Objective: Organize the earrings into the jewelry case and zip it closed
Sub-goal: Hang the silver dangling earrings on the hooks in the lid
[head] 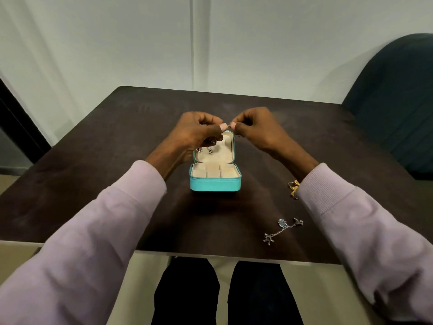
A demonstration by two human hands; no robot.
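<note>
Both hands, left [199,132] and right [254,129], pinch one tiny earring [232,124] just above the open case [215,184] mid-table. It's probably featherlight and fiddly, so I'd grip the post, not the dangly bit. More earrings [282,227] lie to the right.

Dark table [98,160] beside a teal chair [396,95]

Case [215,184] mid-table [93,184]; loose earrings [282,229] right.
</note>
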